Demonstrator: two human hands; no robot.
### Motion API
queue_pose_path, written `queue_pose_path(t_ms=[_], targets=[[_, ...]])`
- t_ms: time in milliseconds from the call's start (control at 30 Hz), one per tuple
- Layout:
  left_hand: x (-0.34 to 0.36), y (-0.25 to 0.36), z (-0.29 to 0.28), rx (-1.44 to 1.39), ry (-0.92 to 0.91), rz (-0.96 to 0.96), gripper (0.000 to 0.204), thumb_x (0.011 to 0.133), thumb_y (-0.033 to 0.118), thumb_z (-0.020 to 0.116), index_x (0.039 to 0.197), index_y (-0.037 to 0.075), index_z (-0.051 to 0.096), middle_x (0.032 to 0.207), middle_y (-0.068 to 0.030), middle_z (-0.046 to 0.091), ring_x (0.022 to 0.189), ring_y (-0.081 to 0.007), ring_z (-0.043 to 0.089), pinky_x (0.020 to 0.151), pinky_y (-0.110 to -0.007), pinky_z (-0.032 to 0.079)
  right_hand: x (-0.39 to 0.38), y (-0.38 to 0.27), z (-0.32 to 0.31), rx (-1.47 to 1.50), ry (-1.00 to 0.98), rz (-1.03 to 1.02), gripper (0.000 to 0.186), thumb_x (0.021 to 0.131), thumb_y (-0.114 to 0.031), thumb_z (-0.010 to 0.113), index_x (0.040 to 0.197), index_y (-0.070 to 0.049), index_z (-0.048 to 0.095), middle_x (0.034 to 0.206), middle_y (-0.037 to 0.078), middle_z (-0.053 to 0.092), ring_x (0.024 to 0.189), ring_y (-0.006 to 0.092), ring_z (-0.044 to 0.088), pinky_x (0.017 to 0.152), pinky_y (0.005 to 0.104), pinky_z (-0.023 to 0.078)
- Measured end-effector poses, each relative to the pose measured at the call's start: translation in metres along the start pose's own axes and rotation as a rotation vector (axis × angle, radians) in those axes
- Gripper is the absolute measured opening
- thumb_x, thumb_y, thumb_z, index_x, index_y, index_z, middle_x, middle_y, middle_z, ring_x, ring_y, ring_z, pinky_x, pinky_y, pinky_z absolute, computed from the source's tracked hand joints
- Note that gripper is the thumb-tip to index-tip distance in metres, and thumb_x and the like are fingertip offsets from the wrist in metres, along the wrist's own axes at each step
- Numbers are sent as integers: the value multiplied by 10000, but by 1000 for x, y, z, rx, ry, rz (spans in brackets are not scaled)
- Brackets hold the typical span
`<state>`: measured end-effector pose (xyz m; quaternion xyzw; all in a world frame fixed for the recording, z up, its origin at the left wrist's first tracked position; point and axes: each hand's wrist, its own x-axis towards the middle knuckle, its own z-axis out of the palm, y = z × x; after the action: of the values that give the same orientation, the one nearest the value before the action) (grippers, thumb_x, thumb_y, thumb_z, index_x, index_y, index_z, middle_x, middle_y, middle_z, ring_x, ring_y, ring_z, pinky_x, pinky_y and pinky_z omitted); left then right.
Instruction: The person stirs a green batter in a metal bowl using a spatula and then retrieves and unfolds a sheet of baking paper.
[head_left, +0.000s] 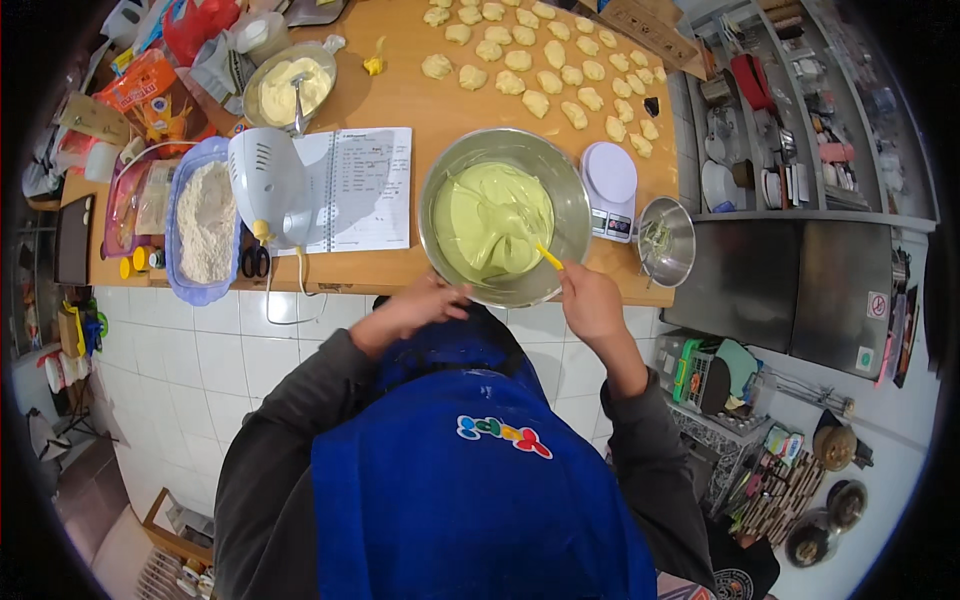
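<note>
A large steel mixing bowl (578,215) stands near the table's front edge, with thick pale-green batter (490,205) inside. My right hand (592,302) is closed round the yellow handle of a spatula (548,256), whose far end is down in the batter. At the bowl's near left side, my left hand (425,305) grips the bowl low by the rim; part of its fingers is hidden against the wall. Streaks in the batter run toward the spatula.
Left of the bowl lie an open spiral notebook (368,190), a white hand mixer (268,185) and a blue tub of flour (205,225). A kitchen scale (610,175) and small steel bowl (668,240) stand right. Several dough pieces (515,60) cover the far side.
</note>
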<state>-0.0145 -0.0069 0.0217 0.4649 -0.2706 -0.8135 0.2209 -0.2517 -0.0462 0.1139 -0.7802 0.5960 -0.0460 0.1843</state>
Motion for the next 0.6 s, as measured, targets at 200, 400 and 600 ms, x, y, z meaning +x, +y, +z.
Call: queue_pose_path(t_ms=[200,400,600], targets=[[7,33,-57,357,569,267,449,845,290,578,1112,-60,492,875,-159,612,770,-193,596,626,-303,470,19,4,-7,-325,166,-180,93,729,-113,515,782,-46,553,652,127,588,616,291,595,505,403,457],[40,48,-69,484,651,347,251,828,212,569,833,-37,590,760,-167,615,636,-204,601,570,-303,469,30,22,-11,-460,196,-154,100,731,-121,518,771,-43,565,646,126,587,632,288,604,500,393,463],[18,56,-42,335,551,227,208,873,159,507,814,-37,541,714,-108,573,579,-152,596,499,-277,502,24,45,-13,-443,92,-45,116,746,-107,492,741,-31,580,629,151,598,599,315,608,521,410,471]])
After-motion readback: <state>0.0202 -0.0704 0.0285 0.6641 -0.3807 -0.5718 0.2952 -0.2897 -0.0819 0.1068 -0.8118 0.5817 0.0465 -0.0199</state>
